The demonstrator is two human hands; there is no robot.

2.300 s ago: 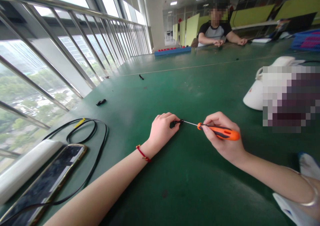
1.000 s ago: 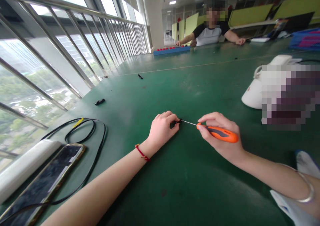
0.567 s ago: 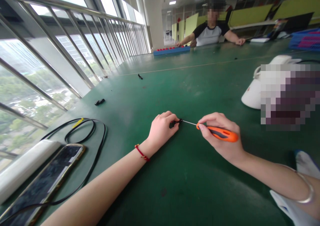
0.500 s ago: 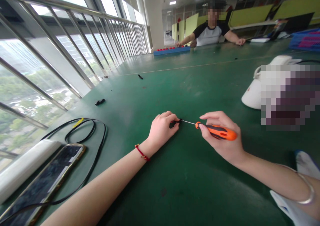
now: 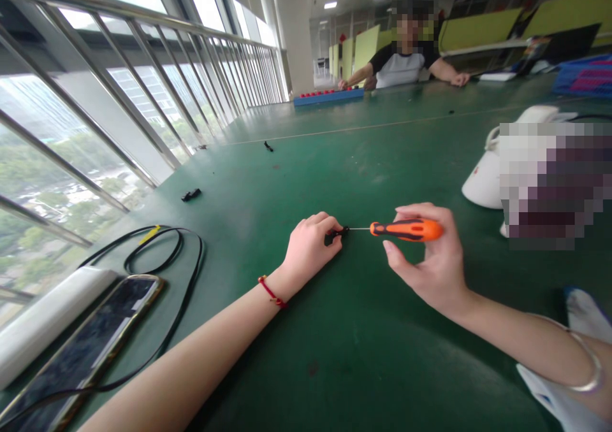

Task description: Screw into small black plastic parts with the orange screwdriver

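My left hand (image 5: 308, 247) rests on the green table (image 5: 363, 158) with its fingers pinched round a small black part (image 5: 331, 235). My right hand (image 5: 430, 263) holds an orange and black screwdriver (image 5: 406, 229) by the handle, fingers behind it and thumb loose below. The thin metal shaft lies level and its tip meets the black part. A red cord circles my left wrist and a silver bangle my right.
A phone (image 5: 83, 349) and a looped black cable (image 5: 157, 260) lie at the near left beside a white bar (image 5: 48, 320). Small black pieces (image 5: 191, 195) are scattered further off. A white object (image 5: 492, 171) stands at the right. A person sits at the far end by a blue tray (image 5: 327, 96).
My right hand has raised the screwdriver handle, so the tool now lies level instead of sloping down to the right. The thumb has come off the handle. My left hand has stayed put.
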